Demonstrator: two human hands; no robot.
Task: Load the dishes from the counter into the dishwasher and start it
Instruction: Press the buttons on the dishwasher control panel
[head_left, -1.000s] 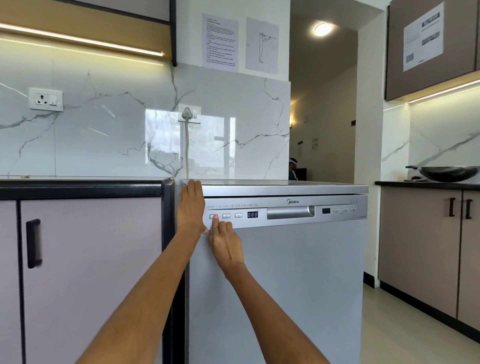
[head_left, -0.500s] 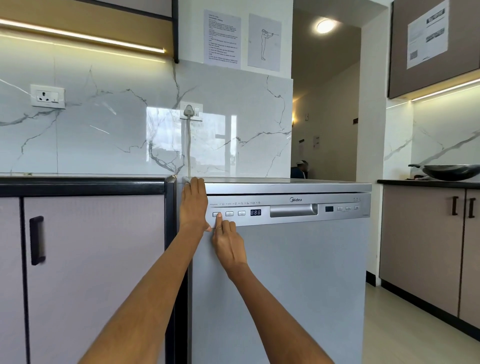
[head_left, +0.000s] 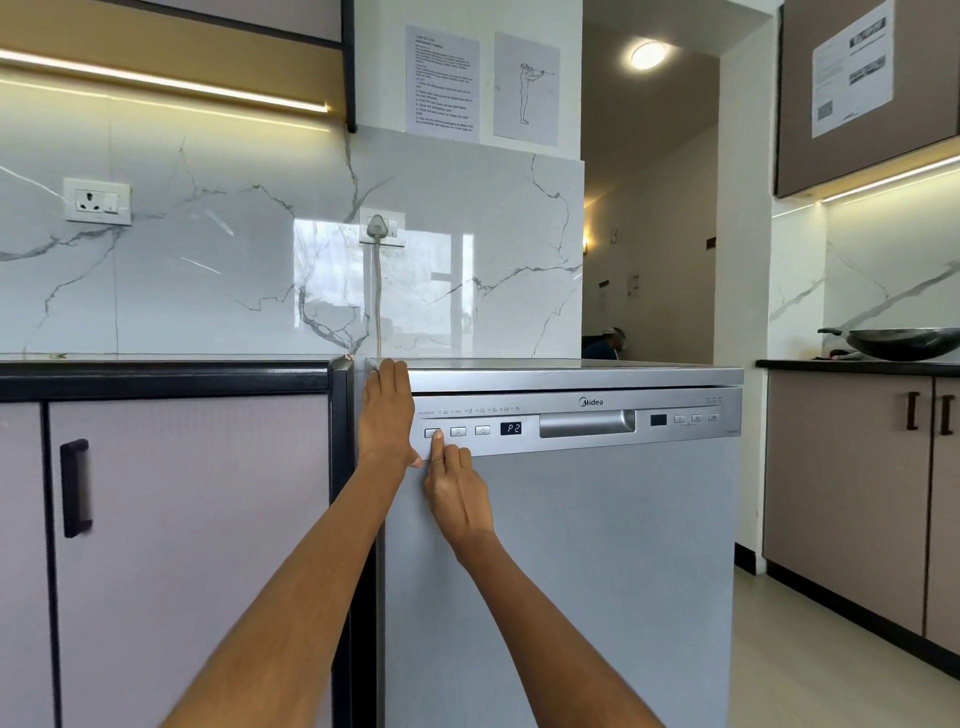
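I am pressing my right hand's (head_left: 457, 488) extended forefinger on the dishwasher's (head_left: 571, 545) nine-o'clock power button (head_left: 432, 433) (other fingers curled, empty), display (head_left: 511, 428) now showing P2, previously 888, so it's powering up.

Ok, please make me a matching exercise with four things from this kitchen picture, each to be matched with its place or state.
Things:
1. left hand
2. right hand
3. wok
4. display

Places or states:
A. on the dark counter at far right
B. shows P2
C. flat against the dishwasher's top left corner
D. index finger on the leftmost button

Pairs: 1-C, 2-D, 3-A, 4-B
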